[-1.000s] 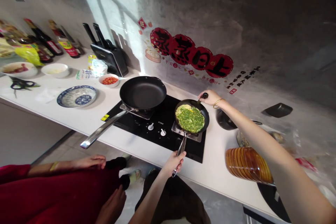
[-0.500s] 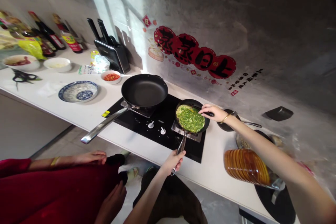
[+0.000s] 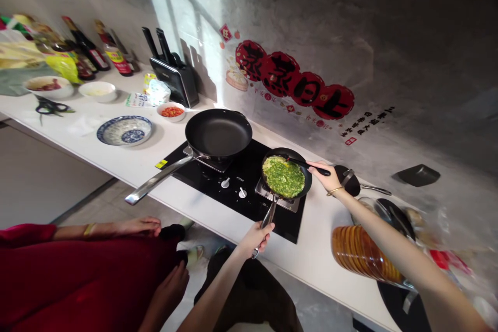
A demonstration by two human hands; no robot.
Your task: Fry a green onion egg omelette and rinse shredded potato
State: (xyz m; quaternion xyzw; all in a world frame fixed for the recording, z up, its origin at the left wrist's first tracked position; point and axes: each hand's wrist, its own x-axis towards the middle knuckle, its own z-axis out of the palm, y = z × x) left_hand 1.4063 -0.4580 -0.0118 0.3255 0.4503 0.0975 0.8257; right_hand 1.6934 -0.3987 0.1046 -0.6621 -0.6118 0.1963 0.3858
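Observation:
My left hand (image 3: 256,237) is wrapped round the metal handle of a small black frying pan (image 3: 308,182), which sits on the right burner. A round omelette (image 3: 284,176) full of chopped greens covers most of the pan's bottom, with yellow egg showing at its upper left. My right hand (image 3: 323,175), to the right of the pan, grips a slim black-handled cooking tool (image 3: 301,162). Its far end reaches over the pan to the omelette's upper edge; the tip's shape is too small to make out.
On the left burner of the hob (image 3: 210,189) stands a larger frying pan (image 3: 220,132), handle jutting past the counter. Left lie a patterned bowl (image 3: 107,132), chopped red pepper (image 3: 172,112) and a knife block (image 3: 175,80). An oil jug (image 3: 360,251) is under my right forearm. A co-worker's hand (image 3: 140,226) is at left.
My right hand has drawn back to the right, showing more of the black tool. My left hand keeps its hold on the pan handle. The view has shifted slightly.

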